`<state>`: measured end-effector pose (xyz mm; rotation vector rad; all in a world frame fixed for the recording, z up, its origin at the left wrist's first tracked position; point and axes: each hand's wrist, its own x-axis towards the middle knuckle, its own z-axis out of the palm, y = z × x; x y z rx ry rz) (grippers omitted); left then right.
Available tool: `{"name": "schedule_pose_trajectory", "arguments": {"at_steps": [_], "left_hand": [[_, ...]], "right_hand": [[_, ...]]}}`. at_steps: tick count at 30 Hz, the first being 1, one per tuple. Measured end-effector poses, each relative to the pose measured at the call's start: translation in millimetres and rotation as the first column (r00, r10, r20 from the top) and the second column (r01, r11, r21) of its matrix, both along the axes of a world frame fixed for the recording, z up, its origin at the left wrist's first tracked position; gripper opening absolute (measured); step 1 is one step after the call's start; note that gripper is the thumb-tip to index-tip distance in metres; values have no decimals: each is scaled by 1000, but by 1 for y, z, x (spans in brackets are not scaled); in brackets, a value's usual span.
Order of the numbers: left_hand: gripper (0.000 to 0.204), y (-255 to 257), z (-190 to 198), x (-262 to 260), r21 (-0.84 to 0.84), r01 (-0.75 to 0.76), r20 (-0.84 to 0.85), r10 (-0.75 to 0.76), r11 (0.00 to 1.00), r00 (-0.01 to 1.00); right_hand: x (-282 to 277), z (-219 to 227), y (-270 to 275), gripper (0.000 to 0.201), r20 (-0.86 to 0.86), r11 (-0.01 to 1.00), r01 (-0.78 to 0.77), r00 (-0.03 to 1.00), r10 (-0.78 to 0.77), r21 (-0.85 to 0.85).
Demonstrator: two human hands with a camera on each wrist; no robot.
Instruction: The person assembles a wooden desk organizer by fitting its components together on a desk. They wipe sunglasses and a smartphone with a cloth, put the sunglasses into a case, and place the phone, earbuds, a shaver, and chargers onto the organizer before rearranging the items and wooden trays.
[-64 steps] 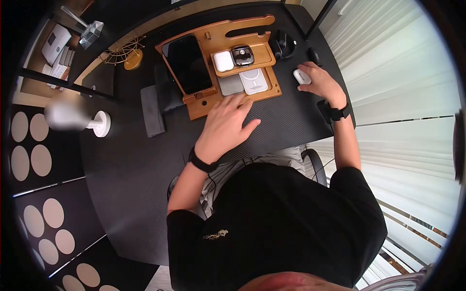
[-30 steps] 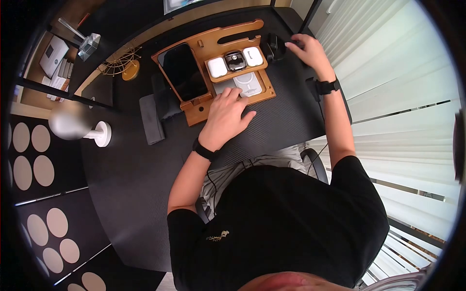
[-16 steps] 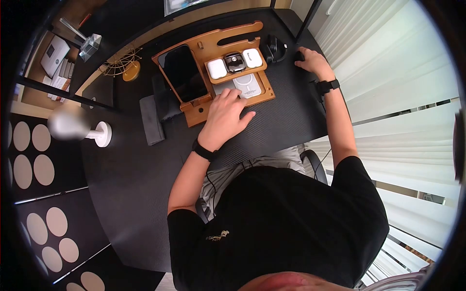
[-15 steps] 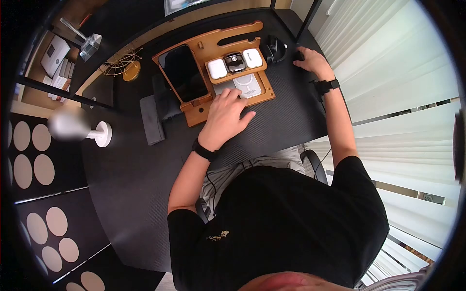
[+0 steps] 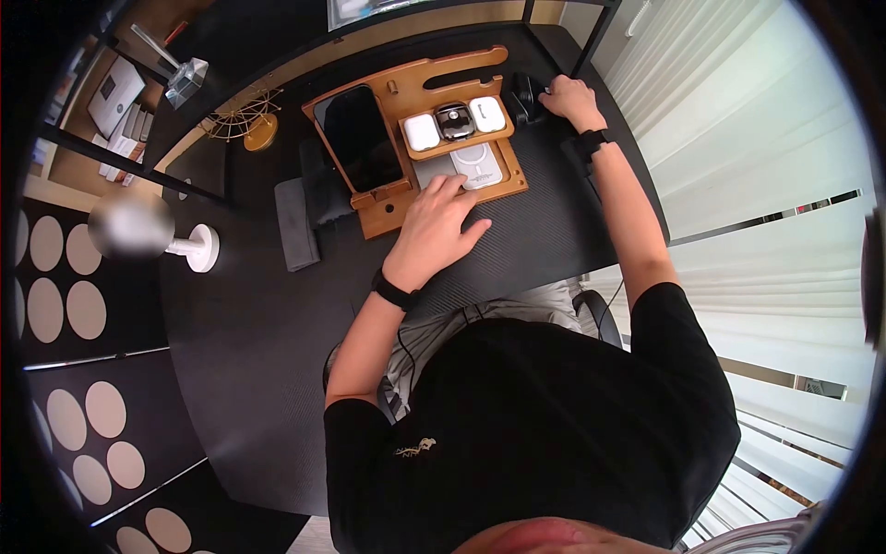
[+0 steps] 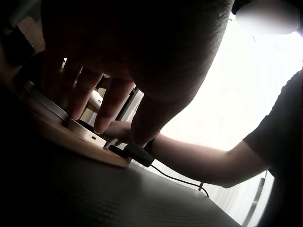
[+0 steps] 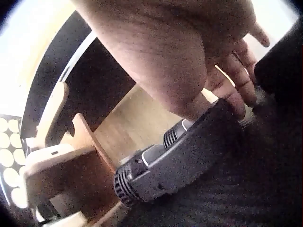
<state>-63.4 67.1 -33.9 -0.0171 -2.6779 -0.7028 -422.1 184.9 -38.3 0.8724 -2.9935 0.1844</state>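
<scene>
A wooden stand [image 5: 508,186] holds a dark phone [image 5: 358,138] upright at its left. On its upper shelf sit two white cases [image 5: 422,133] with a dark round-faced item [image 5: 454,121] between them. The left hand [image 5: 432,235] rests with outstretched fingers on the front edges of a grey slab [image 5: 434,170] and a white charging pack [image 5: 475,164] on the lower level. Right of the stand, the right hand [image 5: 574,103] pinches black folded headphones [image 5: 526,98]. In the right wrist view, its thumb lies behind the headphones [image 7: 189,156] and its fingers in front.
A grey cloth pouch [image 5: 296,226] lies left of the stand beside a dark bundle [image 5: 323,183]. Farther left are a white lamp-like object [image 5: 202,247] and a gold wire ornament [image 5: 261,132]. A raised shelf runs along the back; blinds [image 5: 738,185] hang on the right.
The right hand has moved left from a small black object to the headphones, which it now grips. Before that, it released a white case, now on the upper shelf. The left hand stays on the stand.
</scene>
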Motion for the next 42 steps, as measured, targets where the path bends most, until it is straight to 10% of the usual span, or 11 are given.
{"name": "schedule_pose_trajectory", "arguments": {"at_steps": [6,11,13,15,17,21,26,33,42], "left_hand": [[40,6,13,13,298,102,-6,-105,949,994],[47,16,11,12,526,212,-180,-136,823,974],[64,28,10,10,810,185,-239,25,557,971],[79,35,9,6,834,166,-241,76,527,968],[82,44,4,6,951,286,-300,131,118,945],[68,49,-12,16,973,231,-222,249,-5,943],[60,45,-18,29,971,239,-234,315,21,920],[45,28,-26,53,963,250,-267,430,97,863],[36,2,-30,89,901,76,-257,384,428,887]], "right_hand": [[32,37,27,32,-359,981,-99,933,33,-169],[118,93,51,29,-309,922,-210,945,107,-326],[162,105,54,29,-228,859,-279,954,196,-430],[194,101,52,27,-155,815,-334,943,296,-474],[222,91,47,25,-66,780,-357,923,379,-514],[253,60,31,24,35,636,-341,865,501,-693],[268,28,27,31,475,525,69,537,697,-848],[250,28,35,23,396,427,124,659,640,-896],[245,33,48,22,399,437,75,568,720,-896]]}}
